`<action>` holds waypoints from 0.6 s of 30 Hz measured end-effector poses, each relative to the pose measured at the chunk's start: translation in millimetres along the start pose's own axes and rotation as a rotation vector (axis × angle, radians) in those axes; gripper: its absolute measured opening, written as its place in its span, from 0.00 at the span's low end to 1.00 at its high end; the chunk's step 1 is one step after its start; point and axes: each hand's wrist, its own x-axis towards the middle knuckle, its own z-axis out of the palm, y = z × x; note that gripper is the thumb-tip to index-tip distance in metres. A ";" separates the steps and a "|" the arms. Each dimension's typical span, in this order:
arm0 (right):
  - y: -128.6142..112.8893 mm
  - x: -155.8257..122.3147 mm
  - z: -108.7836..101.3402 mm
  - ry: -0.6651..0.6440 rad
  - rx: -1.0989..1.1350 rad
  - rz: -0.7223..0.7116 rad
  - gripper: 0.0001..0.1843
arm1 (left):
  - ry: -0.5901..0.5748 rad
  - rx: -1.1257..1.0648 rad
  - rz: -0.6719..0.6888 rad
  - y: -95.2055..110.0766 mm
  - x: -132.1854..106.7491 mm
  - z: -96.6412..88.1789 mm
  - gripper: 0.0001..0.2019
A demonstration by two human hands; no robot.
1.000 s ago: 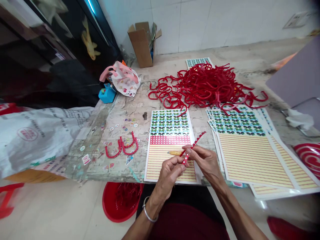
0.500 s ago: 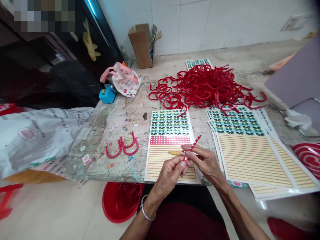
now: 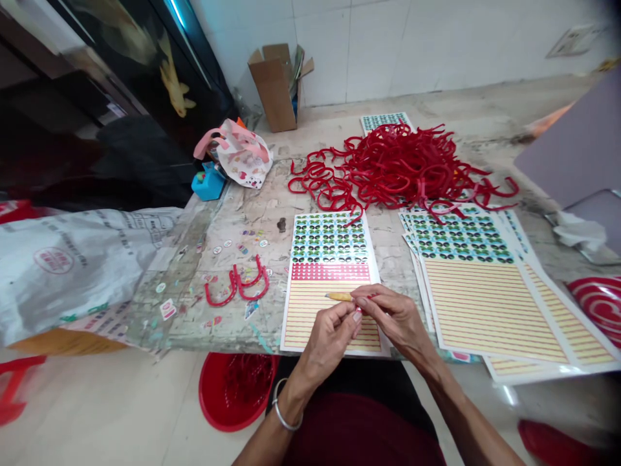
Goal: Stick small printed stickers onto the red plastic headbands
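Above a sticker sheet (image 3: pixel 310 323) on the table, my two hands meet fingertip to fingertip. My left hand (image 3: pixel 327 336) is closed, its thumb and index finger pinching a thin red strip with white spots (image 3: pixel 359 310), mostly hidden by the fingers. In my right hand (image 3: pixel 395 314) is a small yellow-handled tool with a grey pointed tip (image 3: pixel 339 296), pointing left. The right fingers also press on the strip. The sheet carries green eye-like stickers, a red row and yellow-red lines. Left of it lie several curved red bands (image 3: pixel 220 303).
A big pile of red bands (image 3: pixel 402 165) lies at the back. More sticker sheets (image 3: pixel 490 310) overlap on the right. A pink-handled bag (image 3: pixel 245 158), a blue tape dispenser (image 3: pixel 208 184) and a cardboard box (image 3: pixel 274 94) stand back left. A red basket (image 3: pixel 213 401) is below the table edge.
My right hand has closed in over the red strip, whose upper end stuck out before and is now mostly covered. The left hand stays nearly in place; the tool still points left.
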 end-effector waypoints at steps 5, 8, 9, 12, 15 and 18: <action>2.6 -2.5 1.0 0.102 -0.106 -0.039 0.10 | 0.031 0.018 0.055 -0.6 -2.4 3.6 0.13; 4.9 -6.1 2.9 0.159 -0.235 -0.155 0.11 | 0.092 0.150 0.104 -3.3 -0.8 6.4 0.14; 5.8 -7.7 3.5 0.167 -0.271 -0.190 0.13 | 0.113 0.199 0.116 -5.0 0.0 7.2 0.14; 7.8 -13.0 4.8 0.191 -0.334 -0.254 0.17 | 0.151 0.308 0.132 -11.7 2.6 8.7 0.13; 7.0 -17.4 5.4 0.210 -0.363 -0.299 0.21 | 0.162 0.347 0.132 -18.2 4.6 9.5 0.12; 3.1 -20.1 5.4 0.215 -0.377 -0.333 0.24 | 0.168 0.365 0.139 -21.9 5.9 9.7 0.12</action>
